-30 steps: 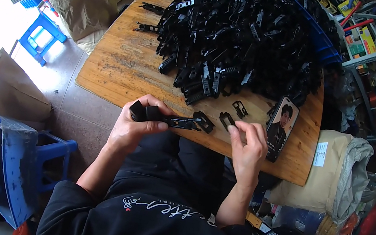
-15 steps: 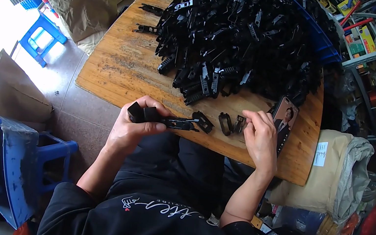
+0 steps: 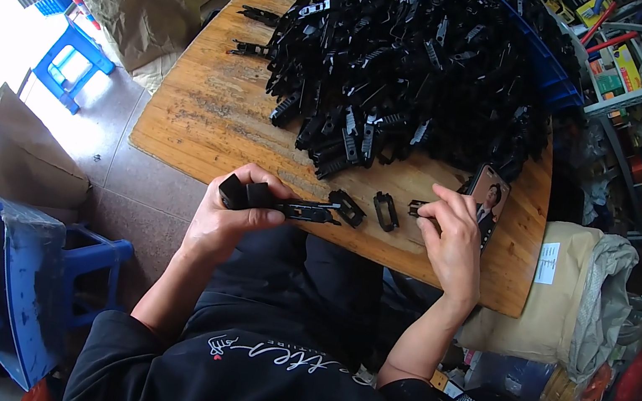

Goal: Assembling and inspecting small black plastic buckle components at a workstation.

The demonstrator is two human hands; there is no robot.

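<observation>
My left hand (image 3: 238,212) is closed around a long, slim black plastic part (image 3: 309,211) near the table's front edge. Two blocky black pieces (image 3: 246,194) stick up between its thumb and fingers, and the slim end points right. My right hand (image 3: 454,240) hovers over the wood with fingers curled into a pinch. A small dark part (image 3: 416,208) pokes out at its fingertips, mostly hidden by the fingers. Between the hands lie two black frame-shaped plastic pieces, one (image 3: 349,209) touching or just behind the slim end, the other (image 3: 385,211) further right.
A large heap of black plastic parts (image 3: 410,71) covers the far side of the wooden table (image 3: 191,115). Beside my right hand lies a phone (image 3: 492,195) with a lit screen. A blue crate (image 3: 557,83) stands behind right, a sack (image 3: 558,283) at right, blue stools (image 3: 76,66) at left.
My right hand has shifted slightly right, with its fingers drawn closer together. The small dark part beneath it has moved or turned. My left hand stays where it was.
</observation>
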